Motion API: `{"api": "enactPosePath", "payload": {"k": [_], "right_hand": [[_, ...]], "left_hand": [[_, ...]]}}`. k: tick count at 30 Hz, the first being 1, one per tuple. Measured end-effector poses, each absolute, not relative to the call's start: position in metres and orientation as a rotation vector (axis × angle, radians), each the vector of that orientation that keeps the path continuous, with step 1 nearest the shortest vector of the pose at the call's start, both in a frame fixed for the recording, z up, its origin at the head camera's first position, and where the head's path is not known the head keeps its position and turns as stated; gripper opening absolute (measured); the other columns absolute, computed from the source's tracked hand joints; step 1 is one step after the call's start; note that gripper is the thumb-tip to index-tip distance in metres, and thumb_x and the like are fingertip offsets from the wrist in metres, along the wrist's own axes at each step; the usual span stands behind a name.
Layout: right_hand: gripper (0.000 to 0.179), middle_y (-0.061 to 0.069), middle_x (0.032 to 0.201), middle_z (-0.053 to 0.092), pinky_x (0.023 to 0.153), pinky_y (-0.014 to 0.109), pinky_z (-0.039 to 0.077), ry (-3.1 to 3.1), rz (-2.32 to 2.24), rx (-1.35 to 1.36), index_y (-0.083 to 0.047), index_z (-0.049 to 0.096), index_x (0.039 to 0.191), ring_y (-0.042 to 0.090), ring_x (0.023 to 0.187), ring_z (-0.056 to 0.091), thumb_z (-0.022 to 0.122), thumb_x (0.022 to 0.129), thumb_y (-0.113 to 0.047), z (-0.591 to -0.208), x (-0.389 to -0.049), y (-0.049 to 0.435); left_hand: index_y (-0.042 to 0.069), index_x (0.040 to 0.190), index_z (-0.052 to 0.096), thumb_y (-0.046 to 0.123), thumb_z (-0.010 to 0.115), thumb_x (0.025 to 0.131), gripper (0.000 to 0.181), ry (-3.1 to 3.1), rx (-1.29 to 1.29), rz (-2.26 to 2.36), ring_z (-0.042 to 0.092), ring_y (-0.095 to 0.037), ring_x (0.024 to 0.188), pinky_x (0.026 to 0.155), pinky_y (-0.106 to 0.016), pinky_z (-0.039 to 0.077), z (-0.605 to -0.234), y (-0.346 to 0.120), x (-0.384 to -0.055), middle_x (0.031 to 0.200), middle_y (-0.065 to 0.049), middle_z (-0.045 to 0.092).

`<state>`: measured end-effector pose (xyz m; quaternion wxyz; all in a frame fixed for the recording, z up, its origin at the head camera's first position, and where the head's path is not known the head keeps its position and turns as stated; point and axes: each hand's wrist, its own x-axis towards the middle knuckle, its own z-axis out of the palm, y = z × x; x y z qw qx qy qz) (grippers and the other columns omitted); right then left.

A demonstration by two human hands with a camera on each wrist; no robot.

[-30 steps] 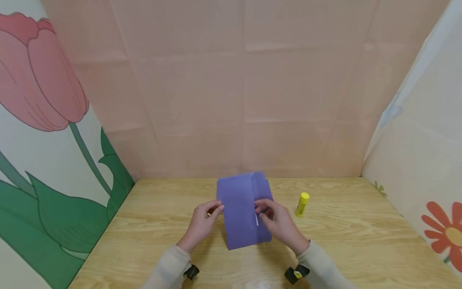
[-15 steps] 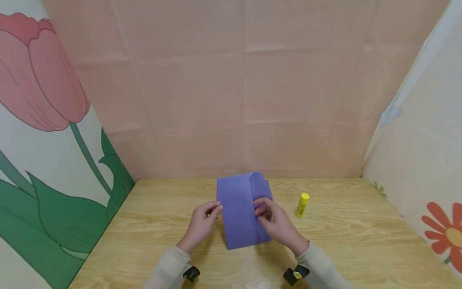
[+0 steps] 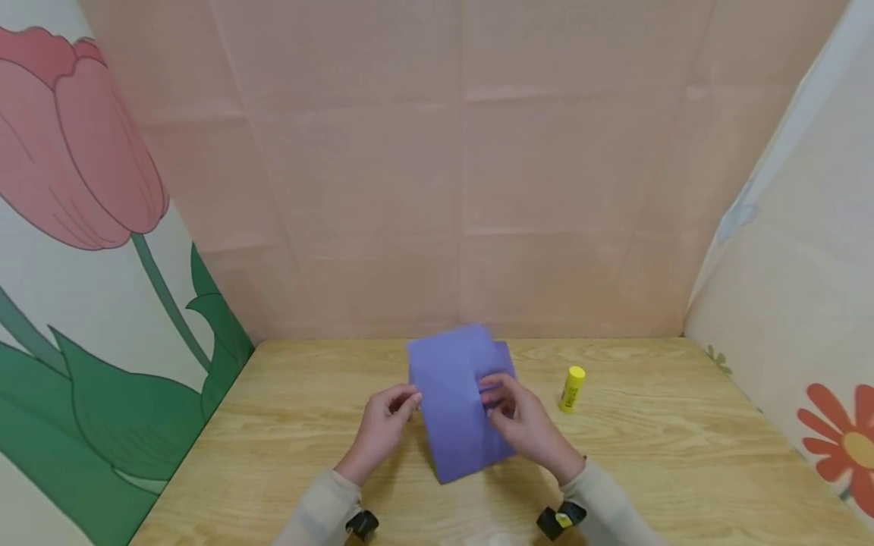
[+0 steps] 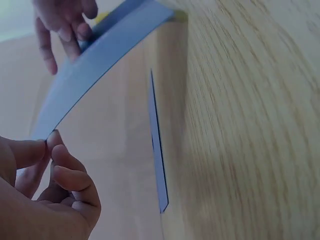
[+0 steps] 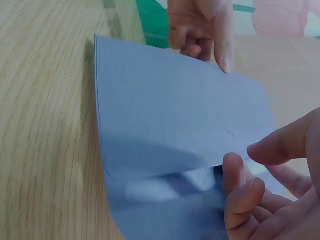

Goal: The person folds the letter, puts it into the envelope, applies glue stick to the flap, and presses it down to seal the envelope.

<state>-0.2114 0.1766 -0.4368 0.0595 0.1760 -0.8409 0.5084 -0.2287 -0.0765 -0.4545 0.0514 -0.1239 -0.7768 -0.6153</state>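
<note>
A folded sheet of purple paper [image 3: 447, 409] stands tilted above the table between both hands. At its left edge, the left hand [image 3: 385, 425] pinches it between thumb and forefinger. My right hand [image 3: 522, 417] curls its fingers at the loose edge of the front layer, with fingertips on either side of that edge in the right wrist view. A second purple layer [image 3: 507, 360] shows behind the front one on the right. Between the layers, a shadowed gap [image 5: 192, 182] opens. A thin purple piece [image 4: 157, 155], almost edge-on, shows low by the table in the left wrist view.
A yellow glue stick [image 3: 572, 389] stands on the wooden table [image 3: 649, 440], right of the paper. A pinkish sheet [image 3: 355, 189] hangs behind the table. Flower-patterned panels flank both sides, with a tulip [image 3: 75, 144] at left and a red flower [image 3: 850, 440] at right.
The front layer has turned slightly, its near corner shifting down and right. Its loose edge now covers more of the layer behind. A small white patch by my right fingers is out of sight.
</note>
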Motion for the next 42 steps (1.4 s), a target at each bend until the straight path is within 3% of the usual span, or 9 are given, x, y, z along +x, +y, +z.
{"api": "enactPosePath", "payload": {"k": [4, 10, 14, 18, 22, 25, 31, 37, 42], "right_hand": [[0.044, 0.016, 0.112, 0.070, 0.071, 0.026, 0.051, -2.528, 1.516, 0.556, -0.005, 0.058, 0.127, 0.016, 0.083, 0.062, 0.064, 0.086, 0.010, -0.439, -0.212, 0.178], [0.034, 0.017, 0.111, 0.070, 0.064, 0.025, 0.050, -2.678, 1.298, 0.545, -0.004, 0.063, 0.118, 0.013, 0.071, 0.059, 0.069, 0.085, 0.001, -0.445, -0.212, 0.180], [0.023, 0.011, 0.101, 0.072, 0.065, 0.029, 0.051, -2.804, 1.040, 0.688, -0.007, 0.069, 0.103, 0.015, 0.072, 0.063, 0.077, 0.084, -0.017, -0.448, -0.207, 0.181], [0.029, 0.004, 0.095, 0.072, 0.071, 0.036, 0.053, -2.890, 0.865, 0.752, -0.012, 0.071, 0.096, 0.022, 0.085, 0.067, 0.081, 0.081, -0.035, -0.451, -0.202, 0.179], [0.028, 0.000, 0.090, 0.071, 0.063, 0.033, 0.049, -2.944, 0.774, 0.744, -0.014, 0.071, 0.092, 0.018, 0.078, 0.063, 0.080, 0.081, -0.038, -0.453, -0.197, 0.177], [0.024, -0.001, 0.087, 0.070, 0.061, 0.031, 0.048, -2.952, 0.737, 0.732, -0.014, 0.072, 0.090, 0.015, 0.075, 0.061, 0.080, 0.082, -0.036, -0.453, -0.195, 0.176], [0.022, -0.002, 0.085, 0.070, 0.060, 0.032, 0.048, -2.965, 0.725, 0.720, -0.015, 0.072, 0.087, 0.013, 0.072, 0.061, 0.080, 0.081, -0.034, -0.451, -0.192, 0.175], [0.022, 0.000, 0.088, 0.072, 0.063, 0.037, 0.050, -3.000, 0.755, 0.690, -0.013, 0.072, 0.090, 0.017, 0.075, 0.062, 0.081, 0.081, -0.031, -0.450, -0.192, 0.176], [0.024, 0.001, 0.090, 0.072, 0.067, 0.042, 0.051, -3.015, 0.748, 0.680, -0.011, 0.072, 0.092, 0.019, 0.079, 0.063, 0.081, 0.079, -0.029, -0.451, -0.197, 0.179]], "left_hand": [[-0.003, 0.098, 0.072, 0.009, 0.065, 0.097, 0.014, -2.374, -0.352, -1.929, 0.062, -0.015, 0.074, 0.066, -0.026, 0.051, -0.455, -0.077, -0.227, 0.088, -0.020, 0.070], [-0.004, 0.093, 0.071, 0.012, 0.070, 0.092, 0.016, -2.545, -0.301, -1.898, 0.070, -0.024, 0.080, 0.065, -0.025, 0.050, -0.459, -0.081, -0.222, 0.084, -0.016, 0.074], [-0.002, 0.087, 0.073, 0.013, 0.071, 0.090, 0.015, -2.715, -0.318, -1.832, 0.063, -0.016, 0.064, 0.054, -0.020, 0.042, -0.462, -0.086, -0.218, 0.076, -0.013, 0.074], [-0.001, 0.085, 0.074, 0.015, 0.070, 0.093, 0.018, -2.862, -0.395, -1.753, 0.053, -0.009, 0.054, 0.051, -0.022, 0.041, -0.461, -0.090, -0.216, 0.071, -0.011, 0.072], [0.000, 0.090, 0.074, 0.016, 0.068, 0.094, 0.017, -2.889, -0.572, -1.556, 0.058, -0.012, 0.063, 0.056, -0.026, 0.046, -0.461, -0.089, -0.218, 0.079, -0.008, 0.071], [0.002, 0.101, 0.075, 0.017, 0.071, 0.092, 0.018, -2.885, -0.719, -1.263, 0.062, -0.021, 0.087, 0.076, -0.034, 0.051, -0.462, -0.087, -0.218, 0.098, -0.010, 0.069], [0.009, 0.125, 0.070, 0.034, 0.073, 0.090, 0.043, -2.990, -0.873, -0.855, 0.048, -0.039, 0.119, 0.097, -0.051, 0.042, -0.461, -0.079, -0.213, 0.139, -0.022, 0.055], [0.017, 0.129, 0.069, 0.044, 0.070, 0.091, 0.047, -3.132, -0.892, -0.676, 0.048, -0.029, 0.112, 0.091, -0.043, 0.047, -0.457, -0.076, -0.205, 0.142, -0.018, 0.053], [0.020, 0.125, 0.072, 0.043, 0.073, 0.088, 0.044, -3.172, -0.866, -0.579, 0.045, -0.022, 0.102, 0.081, -0.036, 0.045, -0.452, -0.074, -0.198, 0.125, -0.009, 0.059]]}}
